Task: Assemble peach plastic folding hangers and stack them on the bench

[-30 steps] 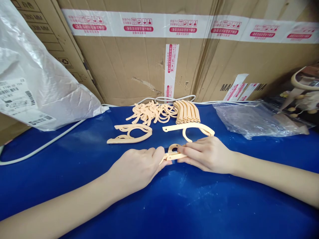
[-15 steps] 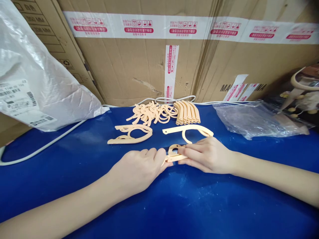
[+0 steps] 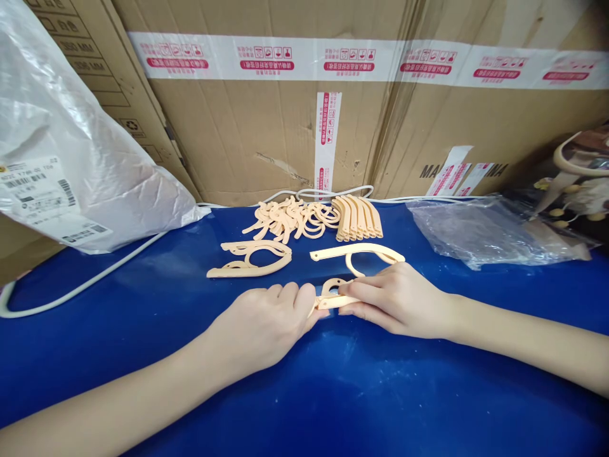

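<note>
Here's the wide blue table (image 3: 380, 393), cardboard boxes (image 3: 257, 120) standing along its back, and it's all happening mid-table! The left forearm (image 3: 143, 387) slants up from the lower left; the right forearm (image 3: 528, 339) runs in flatter from the right. Left hand (image 3: 271, 324): knuckles up, fingers curled tight, thumb beneath, pinching one end of a cream hanger (image 3: 335, 303). Right hand (image 3: 409, 301): back upward, fingers pressed together on top, thumb underneath, pinching the opposite end. Fingertips face each other, near but apart, the piece bridging that gap, with a folded hanger (image 3: 252, 271) and an opened hanger (image 3: 352, 250) lying just beyond
</note>
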A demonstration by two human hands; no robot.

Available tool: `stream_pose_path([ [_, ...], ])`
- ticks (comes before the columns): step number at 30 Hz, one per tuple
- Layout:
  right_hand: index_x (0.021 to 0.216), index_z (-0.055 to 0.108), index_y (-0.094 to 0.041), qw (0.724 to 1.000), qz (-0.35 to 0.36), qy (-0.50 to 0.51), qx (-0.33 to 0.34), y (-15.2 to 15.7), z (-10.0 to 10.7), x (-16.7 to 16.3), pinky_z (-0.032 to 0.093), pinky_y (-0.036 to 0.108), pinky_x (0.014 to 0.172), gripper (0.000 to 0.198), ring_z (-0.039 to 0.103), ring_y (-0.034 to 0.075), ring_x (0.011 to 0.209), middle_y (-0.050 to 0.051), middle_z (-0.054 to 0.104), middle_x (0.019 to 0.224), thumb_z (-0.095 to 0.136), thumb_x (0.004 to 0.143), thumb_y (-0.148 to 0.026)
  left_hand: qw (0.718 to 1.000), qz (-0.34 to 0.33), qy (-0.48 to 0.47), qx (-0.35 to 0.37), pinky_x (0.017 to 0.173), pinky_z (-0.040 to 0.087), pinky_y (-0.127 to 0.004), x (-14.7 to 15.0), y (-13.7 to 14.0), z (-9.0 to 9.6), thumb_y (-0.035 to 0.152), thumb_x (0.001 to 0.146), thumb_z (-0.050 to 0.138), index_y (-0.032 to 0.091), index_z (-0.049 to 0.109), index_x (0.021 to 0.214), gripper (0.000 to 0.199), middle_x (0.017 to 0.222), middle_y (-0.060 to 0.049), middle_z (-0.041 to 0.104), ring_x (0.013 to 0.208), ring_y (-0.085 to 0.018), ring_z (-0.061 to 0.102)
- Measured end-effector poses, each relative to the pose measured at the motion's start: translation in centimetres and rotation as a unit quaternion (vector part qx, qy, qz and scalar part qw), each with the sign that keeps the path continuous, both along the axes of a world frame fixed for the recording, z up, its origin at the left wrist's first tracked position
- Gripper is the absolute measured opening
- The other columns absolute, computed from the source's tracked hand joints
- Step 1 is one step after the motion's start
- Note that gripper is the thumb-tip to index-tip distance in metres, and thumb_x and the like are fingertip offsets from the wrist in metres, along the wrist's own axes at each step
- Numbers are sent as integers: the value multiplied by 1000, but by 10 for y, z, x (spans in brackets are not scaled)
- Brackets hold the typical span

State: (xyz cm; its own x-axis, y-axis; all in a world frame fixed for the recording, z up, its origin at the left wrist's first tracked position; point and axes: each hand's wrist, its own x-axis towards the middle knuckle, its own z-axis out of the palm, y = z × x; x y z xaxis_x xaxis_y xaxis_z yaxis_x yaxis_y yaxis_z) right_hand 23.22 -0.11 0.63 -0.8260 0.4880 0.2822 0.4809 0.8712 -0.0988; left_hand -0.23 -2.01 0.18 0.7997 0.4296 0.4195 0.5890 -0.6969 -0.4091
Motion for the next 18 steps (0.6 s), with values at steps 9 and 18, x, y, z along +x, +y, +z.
stream_pose_path([
  [9,106,58,-16,999,-14,11,-29,-2,2,-2,30,23,50,32,52,10,51,1,63,71,35,98,-36,1000,2,0,15,42,29,-28,0,1,0,29,98,31,18,43,71,31,54,2,47,44,-14,51],
  [18,107,58,-17,998,-25,40,-49,-4,-1,-4,34,22,53,30,58,10,57,2,68,82,36,98,-34,999,4,-22,39,45,27,-28,0,3,3,29,96,36,19,43,69,30,54,3,46,45,-13,47],
])
